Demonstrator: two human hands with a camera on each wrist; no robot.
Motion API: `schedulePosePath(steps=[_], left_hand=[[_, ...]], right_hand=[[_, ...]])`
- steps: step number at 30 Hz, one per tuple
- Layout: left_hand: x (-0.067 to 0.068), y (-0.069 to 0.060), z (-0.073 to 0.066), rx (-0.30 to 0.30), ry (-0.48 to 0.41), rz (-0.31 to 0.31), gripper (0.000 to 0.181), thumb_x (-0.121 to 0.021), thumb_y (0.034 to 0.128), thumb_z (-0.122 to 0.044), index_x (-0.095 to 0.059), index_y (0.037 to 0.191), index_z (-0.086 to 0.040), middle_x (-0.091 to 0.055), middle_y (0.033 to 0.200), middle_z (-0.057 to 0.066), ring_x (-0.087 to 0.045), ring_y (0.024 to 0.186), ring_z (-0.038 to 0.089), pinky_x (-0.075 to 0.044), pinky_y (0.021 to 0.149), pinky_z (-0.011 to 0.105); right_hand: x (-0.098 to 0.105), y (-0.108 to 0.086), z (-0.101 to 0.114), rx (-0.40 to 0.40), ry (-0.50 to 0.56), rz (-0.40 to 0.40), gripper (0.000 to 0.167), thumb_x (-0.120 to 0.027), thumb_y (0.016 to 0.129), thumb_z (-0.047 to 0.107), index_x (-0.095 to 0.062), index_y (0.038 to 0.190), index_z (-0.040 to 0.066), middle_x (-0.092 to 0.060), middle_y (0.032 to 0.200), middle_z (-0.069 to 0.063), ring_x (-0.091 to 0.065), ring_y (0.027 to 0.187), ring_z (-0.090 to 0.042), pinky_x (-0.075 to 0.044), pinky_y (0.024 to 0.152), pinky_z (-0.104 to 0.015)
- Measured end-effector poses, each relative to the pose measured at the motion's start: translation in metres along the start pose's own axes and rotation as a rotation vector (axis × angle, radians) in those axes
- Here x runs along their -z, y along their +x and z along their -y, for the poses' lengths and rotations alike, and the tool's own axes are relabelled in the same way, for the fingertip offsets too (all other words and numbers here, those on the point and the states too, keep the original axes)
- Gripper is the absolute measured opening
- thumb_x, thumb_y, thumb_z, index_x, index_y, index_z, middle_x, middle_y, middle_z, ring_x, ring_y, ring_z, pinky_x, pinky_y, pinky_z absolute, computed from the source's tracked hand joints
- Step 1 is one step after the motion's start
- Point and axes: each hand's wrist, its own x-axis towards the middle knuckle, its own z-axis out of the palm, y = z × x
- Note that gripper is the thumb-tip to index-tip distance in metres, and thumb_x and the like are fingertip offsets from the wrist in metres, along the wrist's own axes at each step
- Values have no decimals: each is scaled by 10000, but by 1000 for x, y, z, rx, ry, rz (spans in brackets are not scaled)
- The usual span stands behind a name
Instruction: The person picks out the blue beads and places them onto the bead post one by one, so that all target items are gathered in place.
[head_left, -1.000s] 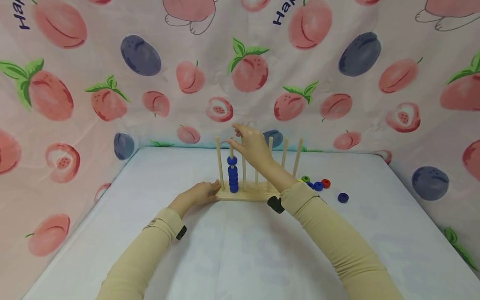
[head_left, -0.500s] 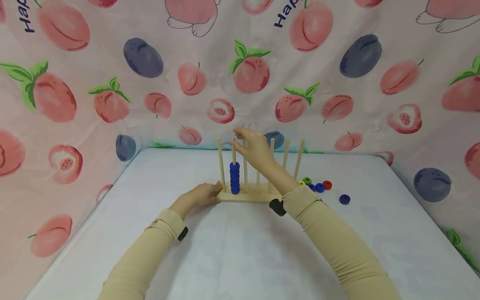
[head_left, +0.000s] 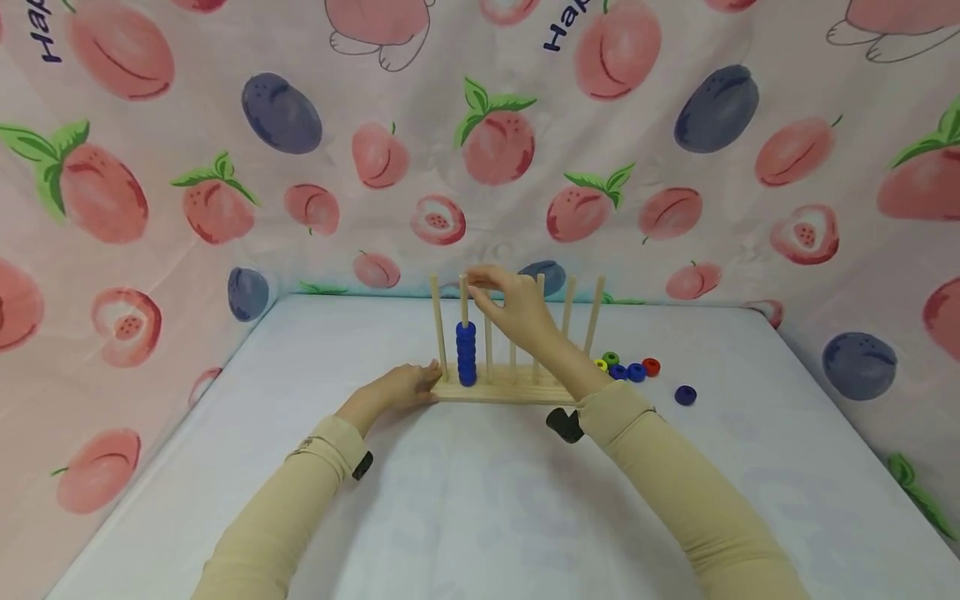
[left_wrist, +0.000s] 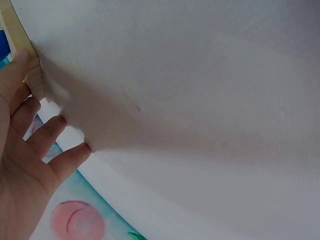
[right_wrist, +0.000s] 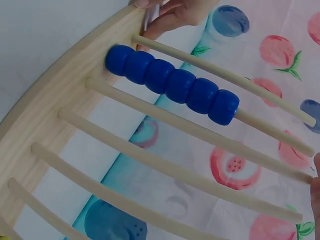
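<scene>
A wooden peg rack (head_left: 491,393) with a row of upright pegs stands on the table. Several blue beads (head_left: 467,354) are stacked on its second peg from the left, reaching the base. My left hand (head_left: 397,388) holds the rack's left end, with the thumb on the base (left_wrist: 35,75) and the other fingers spread beside it. Near the top of the beaded peg is my right hand (head_left: 517,310), its fingers loosely bent with no bead visible between them. In the right wrist view the bare upper part of that peg (right_wrist: 275,132) shows.
Right of the rack lie loose beads: yellow (head_left: 602,365), green (head_left: 611,358), red (head_left: 651,367) and several blue (head_left: 636,372), one of them (head_left: 686,395) apart from the others. A fruit-print cloth (head_left: 495,200) hangs behind the white table (head_left: 450,500).
A blue bead has slid down the second peg onto the stack. My right hand has lowered slightly and shifted a little right. The left hand stays on the rack.
</scene>
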Motion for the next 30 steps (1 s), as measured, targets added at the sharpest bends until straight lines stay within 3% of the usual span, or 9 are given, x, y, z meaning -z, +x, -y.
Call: schedulePosePath(steps=[6, 17, 22, 25, 30], left_hand=[[1, 2, -1, -10, 2, -4, 536, -592, 932, -220, -424, 1383, 13, -357, 1461, 212, -461, 1265, 409, -374, 1074, 486], [3, 0, -2, -7, 41, -1, 534, -581, 938, -231, -421, 1389, 7, -384, 1445, 221, -495, 1229, 413, -398, 1054, 483], [-1, 3, 4, -24, -10, 0, 554, -595, 930, -268, -424, 1391, -13, -375, 1451, 211, -491, 1231, 418, -394, 1056, 488], [-6, 8, 13, -78, 1, -21, 579, -576, 931, -364, -428, 1400, -57, -395, 1441, 198, -531, 1185, 412, -440, 1017, 456], [-4, 8, 12, -69, 14, -20, 569, -577, 934, -338, -426, 1399, -46, -389, 1440, 207, -524, 1190, 422, -436, 1021, 465]], right_hand=[[4, -12, -1, 39, -29, -8, 231, -615, 907, 87, -640, 1110, -20, -708, 1046, -156, -683, 979, -256, -546, 876, -392], [8, -30, -8, -60, 38, -4, 249, -666, 874, 119, -664, 1082, -17, -709, 1038, -161, -678, 977, -267, -536, 899, -411], [7, -36, -10, -96, 47, 53, 273, -665, 879, 142, -657, 1111, -1, -701, 1076, -149, -665, 998, -264, -537, 896, -407], [8, -41, -10, -113, 40, 86, 281, -665, 879, 145, -656, 1123, 8, -694, 1104, -142, -654, 1020, -267, -533, 902, -414], [14, -48, -14, -116, 18, 122, 293, -656, 886, 147, -649, 1138, -3, -682, 1133, -140, -639, 1048, -273, -523, 926, -412]])
